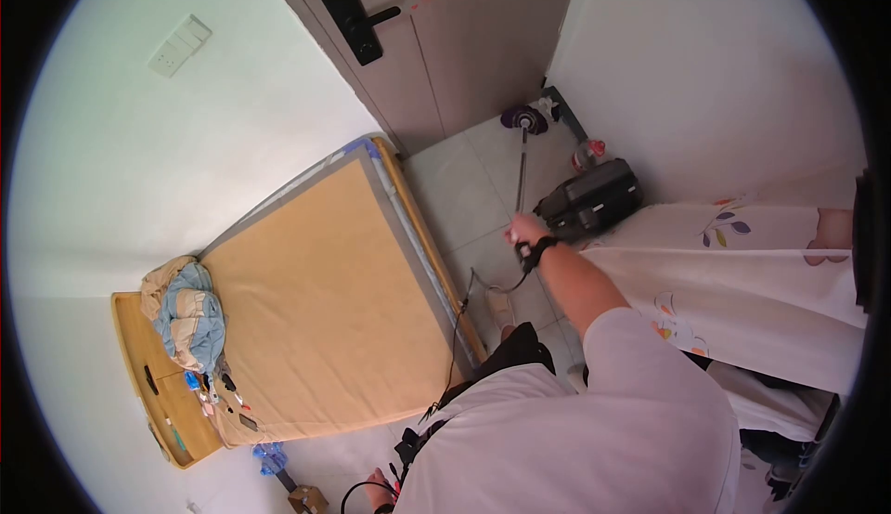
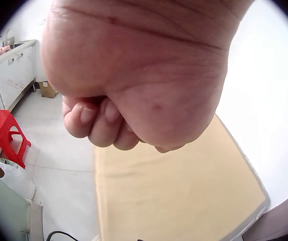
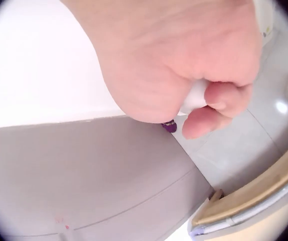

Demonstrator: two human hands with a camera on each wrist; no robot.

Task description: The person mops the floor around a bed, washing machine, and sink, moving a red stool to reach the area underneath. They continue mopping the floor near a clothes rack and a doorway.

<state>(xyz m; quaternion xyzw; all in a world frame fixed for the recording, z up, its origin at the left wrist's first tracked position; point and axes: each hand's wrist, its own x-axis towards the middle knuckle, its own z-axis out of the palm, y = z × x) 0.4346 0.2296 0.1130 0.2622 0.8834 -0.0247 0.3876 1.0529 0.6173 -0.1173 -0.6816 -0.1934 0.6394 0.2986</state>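
Observation:
My right hand [image 1: 530, 229] holds the upper end of a mop with a thin metal pole [image 1: 522, 172] and a shaggy purple head [image 1: 522, 121] resting on the tiles by the door. In the right wrist view the fingers [image 3: 204, 123] curl round the mop's white handle [image 3: 196, 97], and a bit of the purple head shows beyond the palm. Low in the head view, my left hand [image 1: 378, 492] hangs beside the body, away from the mop. The left wrist view has its fingers [image 2: 104, 128] loosely curled, with no object showing in them.
A bed [image 1: 320, 300] with bunched bedding [image 1: 193, 319] stands left of me. Right of the mop are a black case [image 1: 594, 196], a red-topped bottle [image 1: 588, 154] and a patterned curtain [image 1: 733, 282]. The door [image 1: 464, 31] is ahead. A red stool [image 2: 6, 134] appears in the left wrist view.

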